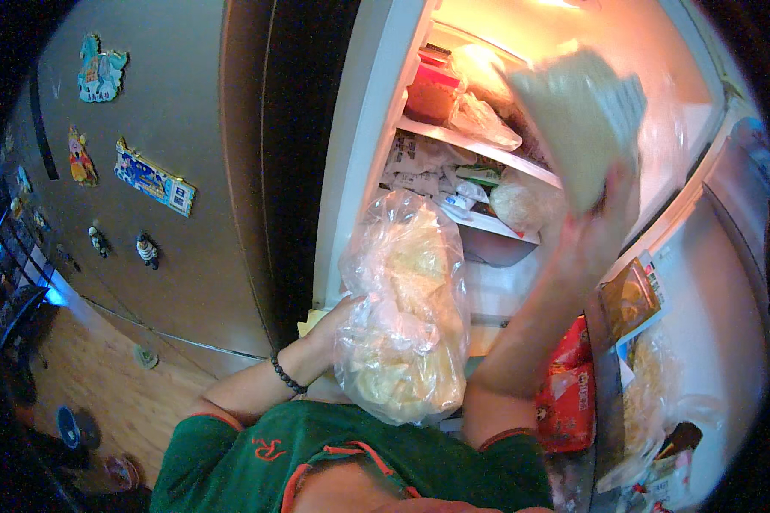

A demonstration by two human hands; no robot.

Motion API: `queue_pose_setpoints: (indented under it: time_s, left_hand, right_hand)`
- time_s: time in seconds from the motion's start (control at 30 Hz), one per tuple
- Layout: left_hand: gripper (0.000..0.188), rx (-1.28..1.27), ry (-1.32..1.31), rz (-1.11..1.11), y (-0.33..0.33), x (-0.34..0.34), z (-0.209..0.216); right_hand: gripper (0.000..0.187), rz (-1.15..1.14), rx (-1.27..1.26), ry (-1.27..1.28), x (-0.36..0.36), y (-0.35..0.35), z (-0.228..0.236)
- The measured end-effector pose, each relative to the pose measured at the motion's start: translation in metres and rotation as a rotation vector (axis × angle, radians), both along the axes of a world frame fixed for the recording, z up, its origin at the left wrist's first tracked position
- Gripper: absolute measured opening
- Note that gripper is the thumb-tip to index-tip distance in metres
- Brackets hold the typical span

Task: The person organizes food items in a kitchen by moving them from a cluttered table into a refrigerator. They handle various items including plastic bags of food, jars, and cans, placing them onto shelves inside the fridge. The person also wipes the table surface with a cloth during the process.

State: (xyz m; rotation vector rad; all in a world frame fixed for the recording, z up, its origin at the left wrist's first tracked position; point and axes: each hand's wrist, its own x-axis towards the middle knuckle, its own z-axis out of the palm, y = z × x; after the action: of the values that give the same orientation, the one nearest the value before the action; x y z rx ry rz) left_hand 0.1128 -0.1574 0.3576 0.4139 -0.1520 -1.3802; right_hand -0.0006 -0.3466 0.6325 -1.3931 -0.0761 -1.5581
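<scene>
A large clear plastic bag [402, 316] full of pale yellow pieces is held up in front of my chest. My left hand [340, 323], with a dark bead bracelet above it, supports the bag from its left side; its fingers are hidden behind the plastic. My right hand [603, 201] is raised inside the fridge opening, closed on the lower end of a pale, flat packet [573, 120]. Motion smears both hand and packet, so the contents cannot be made out. The packet is in front of the top shelf's right part.
The upper fridge shelf [488, 145] bears a red container [432, 90] and plastic bags. Below are more bags and a round bundle [519, 201]. Door shelves at right hold a red package [569, 393] and a bagged item [650, 393]. A brown cabinet door [171, 68] with magnets stands left.
</scene>
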Motion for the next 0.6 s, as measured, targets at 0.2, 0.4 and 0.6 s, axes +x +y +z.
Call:
queue_pose_setpoints:
  time_s: [0.2,0.4,0.6]
  left_hand:
    - [0.052,0.083,-0.202,0.042,0.021,-0.004,0.062]
    - [0.053,0.049,-0.260,0.018,0.021,-0.007,0.065]
    - [0.052,0.112,-0.186,0.076,0.029,0.000,0.054]
  right_hand:
    - [0.044,-0.412,-0.312,0.220,0.122,-0.063,0.098]
    - [0.045,-0.069,0.149,0.360,0.218,-0.121,0.141]
    - [0.054,0.009,-0.029,0.721,0.214,-0.134,0.134]
